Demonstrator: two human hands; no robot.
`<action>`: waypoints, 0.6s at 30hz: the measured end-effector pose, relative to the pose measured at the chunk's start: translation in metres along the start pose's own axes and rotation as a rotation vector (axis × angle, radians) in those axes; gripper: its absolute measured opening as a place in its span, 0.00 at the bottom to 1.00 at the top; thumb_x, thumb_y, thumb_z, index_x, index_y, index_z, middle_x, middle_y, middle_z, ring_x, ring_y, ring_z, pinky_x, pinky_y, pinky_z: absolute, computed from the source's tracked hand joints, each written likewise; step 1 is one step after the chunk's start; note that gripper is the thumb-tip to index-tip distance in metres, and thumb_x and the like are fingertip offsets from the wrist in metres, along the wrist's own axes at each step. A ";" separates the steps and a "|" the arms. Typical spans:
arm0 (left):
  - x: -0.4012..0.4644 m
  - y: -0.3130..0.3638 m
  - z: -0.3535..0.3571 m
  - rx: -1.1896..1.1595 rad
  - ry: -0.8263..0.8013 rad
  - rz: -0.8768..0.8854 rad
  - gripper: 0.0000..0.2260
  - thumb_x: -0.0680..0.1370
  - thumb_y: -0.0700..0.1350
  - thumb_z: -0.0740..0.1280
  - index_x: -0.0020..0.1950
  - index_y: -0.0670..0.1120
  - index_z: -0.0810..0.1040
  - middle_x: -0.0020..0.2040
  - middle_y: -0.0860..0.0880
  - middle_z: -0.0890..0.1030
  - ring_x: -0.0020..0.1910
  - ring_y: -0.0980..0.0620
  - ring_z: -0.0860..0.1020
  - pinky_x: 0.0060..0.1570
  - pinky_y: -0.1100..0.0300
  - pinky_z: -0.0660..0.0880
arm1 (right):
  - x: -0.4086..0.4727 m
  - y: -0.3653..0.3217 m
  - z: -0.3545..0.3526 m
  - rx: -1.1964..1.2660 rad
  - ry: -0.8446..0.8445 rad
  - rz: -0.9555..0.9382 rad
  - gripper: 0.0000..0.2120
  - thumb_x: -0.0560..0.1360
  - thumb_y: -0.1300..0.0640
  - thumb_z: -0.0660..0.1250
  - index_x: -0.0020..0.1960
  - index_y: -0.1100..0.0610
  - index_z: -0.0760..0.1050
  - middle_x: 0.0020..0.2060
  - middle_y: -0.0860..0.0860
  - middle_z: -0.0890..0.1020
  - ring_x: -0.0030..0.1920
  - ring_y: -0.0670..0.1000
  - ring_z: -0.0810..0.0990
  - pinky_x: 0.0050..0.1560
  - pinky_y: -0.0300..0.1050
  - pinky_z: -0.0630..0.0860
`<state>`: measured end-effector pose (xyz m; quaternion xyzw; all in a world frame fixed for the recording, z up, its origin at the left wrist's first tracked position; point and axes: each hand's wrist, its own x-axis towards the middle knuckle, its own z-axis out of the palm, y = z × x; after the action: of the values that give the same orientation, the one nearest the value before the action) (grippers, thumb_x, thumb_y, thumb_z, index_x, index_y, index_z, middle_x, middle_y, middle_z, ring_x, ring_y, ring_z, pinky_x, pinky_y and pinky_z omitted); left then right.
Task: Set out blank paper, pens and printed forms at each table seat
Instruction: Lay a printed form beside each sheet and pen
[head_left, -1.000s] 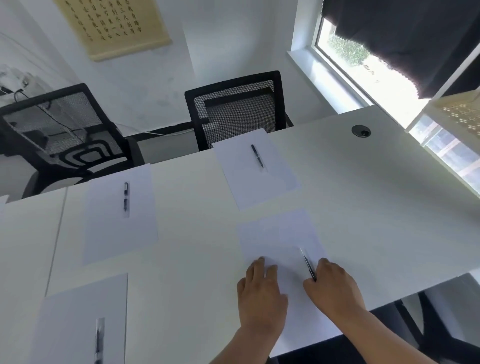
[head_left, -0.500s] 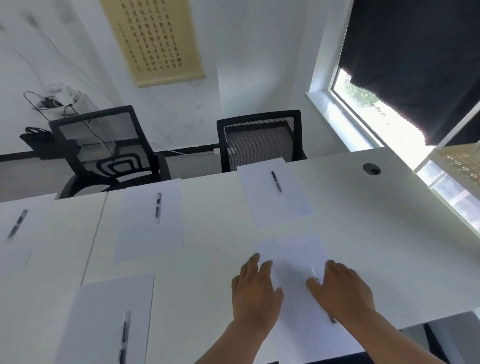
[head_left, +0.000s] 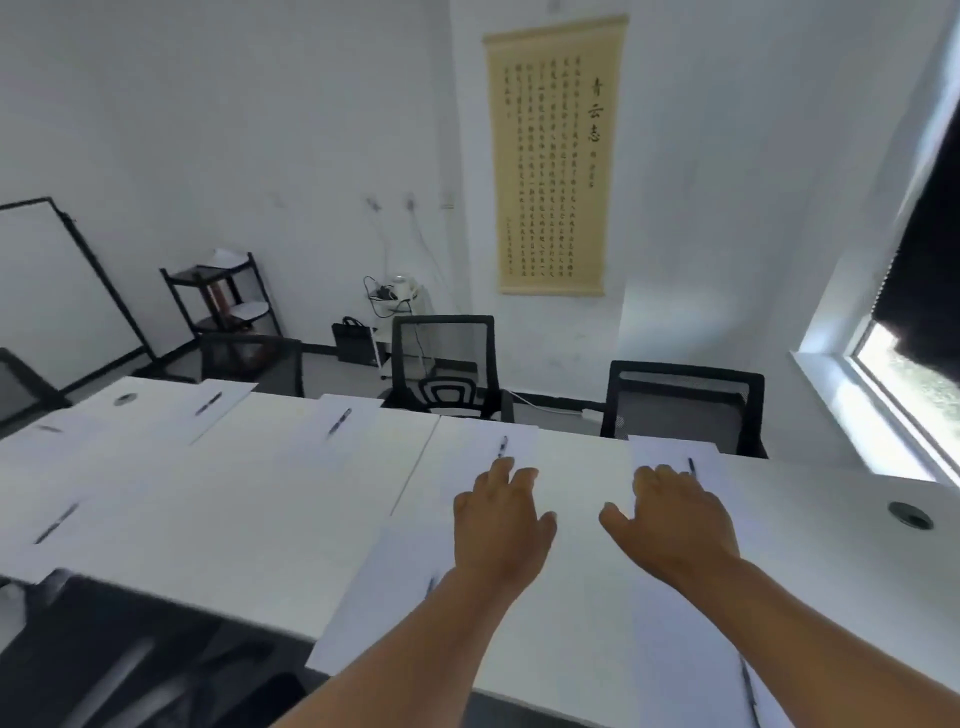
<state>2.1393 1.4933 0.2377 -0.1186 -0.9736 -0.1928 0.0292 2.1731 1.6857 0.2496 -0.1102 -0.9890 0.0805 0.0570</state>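
Both my hands hover empty above the long white table (head_left: 270, 525), fingers loosely spread. My left hand (head_left: 498, 525) is over the middle of the table, my right hand (head_left: 675, 519) a little to its right. Several white sheets lie at the seats, each with a dark pen on top. One sheet (head_left: 384, 582) lies below my left forearm at the near edge. Another sheet with a pen (head_left: 748, 686) lies at the near right. Across the table, pens (head_left: 340, 420) (head_left: 502, 446) (head_left: 691, 464) rest on further sheets.
Black mesh chairs (head_left: 447, 364) (head_left: 680, 405) stand behind the far side of the table, another chair (head_left: 104, 649) at the near left. A cable grommet (head_left: 910, 515) sits in the table at right. A scroll (head_left: 556, 156) hangs on the wall; a window (head_left: 904, 374) is at right.
My hands have lifted off the near right sheet and pen and now hover apart. The view has swung up and left, showing more of the table and room.
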 end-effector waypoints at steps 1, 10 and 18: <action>-0.006 -0.003 -0.013 0.009 0.020 -0.009 0.28 0.85 0.56 0.66 0.85 0.52 0.67 0.86 0.50 0.63 0.82 0.47 0.66 0.78 0.45 0.65 | -0.003 -0.011 -0.007 0.002 0.002 -0.019 0.18 0.79 0.37 0.58 0.51 0.52 0.72 0.47 0.48 0.75 0.51 0.53 0.75 0.51 0.50 0.74; -0.132 -0.104 -0.133 0.116 0.182 -0.244 0.28 0.85 0.57 0.66 0.84 0.52 0.68 0.85 0.49 0.64 0.81 0.45 0.68 0.74 0.42 0.68 | -0.083 -0.176 -0.046 0.080 0.026 -0.380 0.21 0.78 0.36 0.61 0.55 0.54 0.75 0.51 0.51 0.79 0.54 0.56 0.77 0.52 0.52 0.77; -0.267 -0.238 -0.252 0.202 0.309 -0.479 0.29 0.86 0.60 0.63 0.86 0.54 0.64 0.87 0.51 0.59 0.83 0.46 0.63 0.76 0.38 0.68 | -0.174 -0.369 -0.075 0.026 0.038 -0.716 0.33 0.77 0.29 0.53 0.69 0.51 0.73 0.64 0.52 0.79 0.64 0.57 0.76 0.61 0.56 0.76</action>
<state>2.3435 1.1246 0.3558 0.1488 -0.9721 -0.1123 0.1422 2.2746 1.3022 0.3702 0.2425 -0.9626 0.0659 0.1014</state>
